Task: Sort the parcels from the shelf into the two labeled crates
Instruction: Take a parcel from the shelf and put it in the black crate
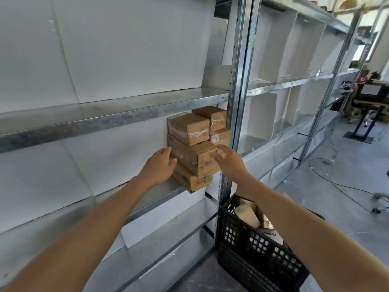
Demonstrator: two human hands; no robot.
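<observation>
Open left hand (160,165) and open right hand (228,159) reach to each side of a brown cardboard box (195,153) stacked on the grey metal shelf (162,191); next they should squeeze and lift it.

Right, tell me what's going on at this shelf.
A person reaches both bare hands to a stack of cardboard parcels on the metal shelf. The left hand and right hand flank the large middle box, fingers relaxed, no firm grip yet. A black crate on the floor to the right already holds a few parcels.
</observation>
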